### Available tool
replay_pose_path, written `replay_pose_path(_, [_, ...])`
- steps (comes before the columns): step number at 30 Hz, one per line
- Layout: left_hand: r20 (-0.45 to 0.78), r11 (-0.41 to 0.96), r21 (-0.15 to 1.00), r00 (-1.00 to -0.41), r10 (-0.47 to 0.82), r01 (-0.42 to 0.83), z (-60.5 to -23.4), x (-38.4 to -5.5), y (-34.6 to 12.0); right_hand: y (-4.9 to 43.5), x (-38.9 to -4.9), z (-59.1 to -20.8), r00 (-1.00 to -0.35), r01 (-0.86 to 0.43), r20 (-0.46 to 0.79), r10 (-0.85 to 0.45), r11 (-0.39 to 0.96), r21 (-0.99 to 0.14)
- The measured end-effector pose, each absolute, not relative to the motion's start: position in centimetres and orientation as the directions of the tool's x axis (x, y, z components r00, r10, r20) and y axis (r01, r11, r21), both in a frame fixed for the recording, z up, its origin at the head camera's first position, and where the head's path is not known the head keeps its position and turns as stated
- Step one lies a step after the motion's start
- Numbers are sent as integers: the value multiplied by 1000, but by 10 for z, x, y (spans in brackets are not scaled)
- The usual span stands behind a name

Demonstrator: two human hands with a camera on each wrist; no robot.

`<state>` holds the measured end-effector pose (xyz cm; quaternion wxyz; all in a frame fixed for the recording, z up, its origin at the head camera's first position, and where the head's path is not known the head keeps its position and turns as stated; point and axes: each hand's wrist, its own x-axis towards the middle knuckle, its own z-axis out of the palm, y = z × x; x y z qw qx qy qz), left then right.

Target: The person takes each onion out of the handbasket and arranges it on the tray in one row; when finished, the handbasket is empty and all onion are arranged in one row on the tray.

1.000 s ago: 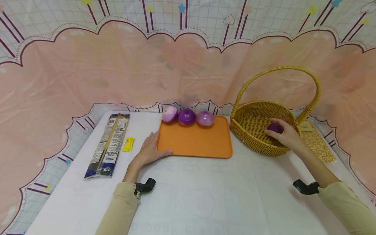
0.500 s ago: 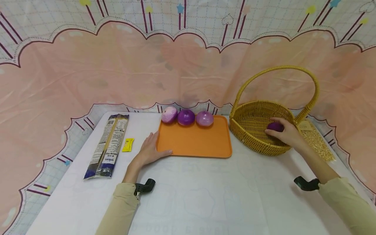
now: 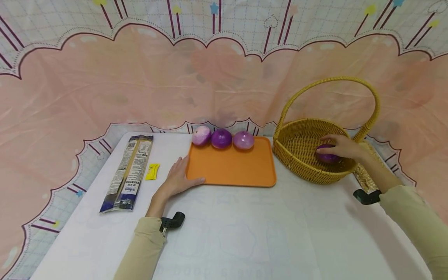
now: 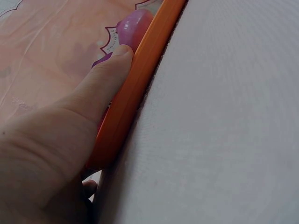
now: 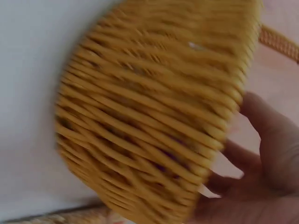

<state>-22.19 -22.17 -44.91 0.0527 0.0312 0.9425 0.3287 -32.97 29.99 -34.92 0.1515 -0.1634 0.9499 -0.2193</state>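
Observation:
My left hand (image 3: 177,179) rests at the near left corner of an orange tray (image 3: 232,171), fingers fairly straight along its left side. In the left wrist view the thumb lies along the tray's front rim (image 4: 138,88). Three purple onions (image 3: 221,139) sit in a row along the tray's back edge, the left one paler and streaked with white. My right hand (image 3: 346,148) reaches over the near right rim of a wicker basket (image 3: 297,167), thumb and fingers curved round a dark purple onion (image 3: 330,158) inside. Through the basket's weave that onion shows as a purple patch (image 5: 168,161).
The basket's tall arched handle (image 3: 332,79) rises above the right arm. A bag of yellow kernels (image 3: 365,179) lies right of the basket, partly behind the forearm. At left lie a long noodle-like packet (image 3: 127,175) and a small yellow packet (image 3: 152,171). A patterned cloth hangs behind.
My right forearm has swung farther from me, and the hand now reaches over the onion more from the right. More of the onion shows below the thumb. The left hand has stayed still.

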Motion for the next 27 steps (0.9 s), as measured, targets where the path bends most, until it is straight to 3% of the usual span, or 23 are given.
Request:
replay_pose_path(8, [-96, 780, 625, -992, 84, 6, -450, -222, -222, 307, -350, -337, -813, -221, -400, -423, 860, -461])
replay_pose_path(16, [-93, 786, 618, -992, 86, 10, -449, -222, -222, 313, -370, -338, -714, -23, -581, -392, 842, -540])
replay_pose_path(22, [-99, 790, 613, -991, 88, 9, -448, -222, -222, 322, -381, -336, -652, 69, -635, -415, 801, -594])
replay_pose_path(27, [-96, 786, 618, -991, 89, 11, -449, -222, -222, 325, -384, -337, -638, 93, -651, -411, 798, -595])
